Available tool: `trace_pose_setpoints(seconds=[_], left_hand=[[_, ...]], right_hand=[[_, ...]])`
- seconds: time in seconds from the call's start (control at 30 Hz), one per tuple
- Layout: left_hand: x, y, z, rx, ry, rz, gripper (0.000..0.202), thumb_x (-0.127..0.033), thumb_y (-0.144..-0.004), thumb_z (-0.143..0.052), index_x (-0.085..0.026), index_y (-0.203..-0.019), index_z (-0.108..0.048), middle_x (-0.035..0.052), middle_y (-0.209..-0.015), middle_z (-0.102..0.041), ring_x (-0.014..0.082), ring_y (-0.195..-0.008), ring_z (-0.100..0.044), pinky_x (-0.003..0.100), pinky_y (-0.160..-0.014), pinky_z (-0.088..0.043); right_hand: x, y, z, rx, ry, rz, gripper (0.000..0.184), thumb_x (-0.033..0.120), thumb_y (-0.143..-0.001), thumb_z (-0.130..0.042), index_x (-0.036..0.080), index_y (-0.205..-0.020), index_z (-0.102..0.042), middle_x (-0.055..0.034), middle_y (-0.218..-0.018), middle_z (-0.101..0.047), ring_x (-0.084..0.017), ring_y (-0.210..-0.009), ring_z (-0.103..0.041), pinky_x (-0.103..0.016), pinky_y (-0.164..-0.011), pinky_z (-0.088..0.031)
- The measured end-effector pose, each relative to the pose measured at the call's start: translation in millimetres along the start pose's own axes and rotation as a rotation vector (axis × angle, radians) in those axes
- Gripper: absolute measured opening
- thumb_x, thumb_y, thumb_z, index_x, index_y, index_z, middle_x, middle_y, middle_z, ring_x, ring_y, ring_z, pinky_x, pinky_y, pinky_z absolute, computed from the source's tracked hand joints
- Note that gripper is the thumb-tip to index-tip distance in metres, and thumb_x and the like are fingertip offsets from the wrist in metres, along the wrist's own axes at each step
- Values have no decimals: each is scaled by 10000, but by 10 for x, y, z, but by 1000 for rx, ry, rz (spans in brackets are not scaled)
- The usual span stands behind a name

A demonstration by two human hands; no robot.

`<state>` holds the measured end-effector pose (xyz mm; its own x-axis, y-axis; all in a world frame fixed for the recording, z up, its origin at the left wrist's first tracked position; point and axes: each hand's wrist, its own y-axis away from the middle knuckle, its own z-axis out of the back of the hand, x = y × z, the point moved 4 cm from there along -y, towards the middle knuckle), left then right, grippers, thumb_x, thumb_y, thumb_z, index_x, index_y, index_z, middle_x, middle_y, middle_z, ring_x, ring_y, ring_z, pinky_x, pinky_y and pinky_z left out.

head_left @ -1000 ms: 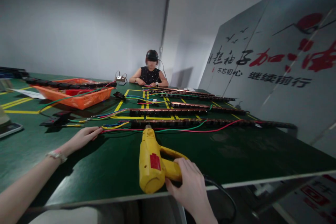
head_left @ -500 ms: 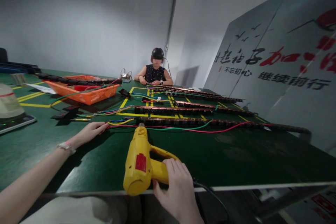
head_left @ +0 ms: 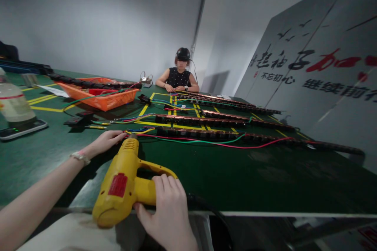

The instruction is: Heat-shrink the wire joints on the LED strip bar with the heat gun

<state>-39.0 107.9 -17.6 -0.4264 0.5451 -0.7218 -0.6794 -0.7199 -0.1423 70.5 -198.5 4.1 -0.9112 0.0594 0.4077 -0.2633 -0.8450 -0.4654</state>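
My right hand is wrapped round the handle of a yellow heat gun at the near edge of the green table. Its nozzle points left and away, close to my left hand's fingertips. My left hand lies on the table with fingers pinched at the ends of the red, green and blue wires. These wires run from a long black strip with copper bars lying across the table. A bracelet sits on my left wrist.
Several more black strips lie further back. An orange basket with strips stands at the left. A clear bottle stands on a flat device at far left. Another person sits at the far end. A lettered panel leans at the right.
The heat gun has swung left, its nozzle moving from the strip's end toward my left hand. The view has shifted right and downward. My left hand stays at the wire ends.
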Motion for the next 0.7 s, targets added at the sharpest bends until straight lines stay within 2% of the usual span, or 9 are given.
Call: trace_pose_setpoints(seconds=[0.17,0.3,0.37,0.5,0.57,0.7], left_hand=[[32,-18,-19,63,-28,-19,592,-681,-805,-406,-136,-873,-626,-9,-660,-521,143,-630,-430,245,-574,-320],[5,-5,-3,46,4,-44,533,-645,-837,-399,-146,-786,-577,-23,-622,-465,135,-616,-427,245,-573,-327],[-47,8,36,-25,-21,-101,504,-622,-846,-410,-153,-722,-547,-22,-626,-464,134,-631,-435,248,-598,-342],[-144,25,93,-115,-51,-221,483,-599,-832,-458,-152,-721,-605,23,-750,-591,166,-749,-517,264,-729,-395],[-156,24,94,-100,-37,-213,498,-620,-815,-464,-158,-745,-636,34,-777,-629,179,-773,-546,266,-748,-409],[-191,47,90,-94,-65,-165,536,-656,-801,-440,-165,-731,-642,17,-709,-626,166,-712,-543,244,-681,-405]], right_hand=[[-8,-15,-44,-41,-23,4,374,455,-686,-671,207,-932,-539,-30,-860,-573,-238,-792,-511,-402,-712,-420],[-90,-4,7,-72,-88,-14,400,427,-631,-727,223,-933,-565,-3,-849,-596,-224,-804,-540,-379,-737,-422],[-146,11,70,-85,-92,-20,394,380,-606,-740,225,-929,-577,3,-851,-609,-219,-807,-550,-367,-742,-425],[-292,79,244,-126,-38,-31,392,301,-592,-727,223,-953,-597,3,-864,-629,-207,-807,-565,-341,-744,-433],[-386,130,331,-142,15,-36,405,287,-597,-718,224,-979,-600,4,-875,-636,-199,-804,-574,-330,-743,-440],[-589,240,488,-163,166,4,416,308,-630,-705,221,-1019,-585,1,-899,-651,-195,-798,-599,-314,-723,-460]])
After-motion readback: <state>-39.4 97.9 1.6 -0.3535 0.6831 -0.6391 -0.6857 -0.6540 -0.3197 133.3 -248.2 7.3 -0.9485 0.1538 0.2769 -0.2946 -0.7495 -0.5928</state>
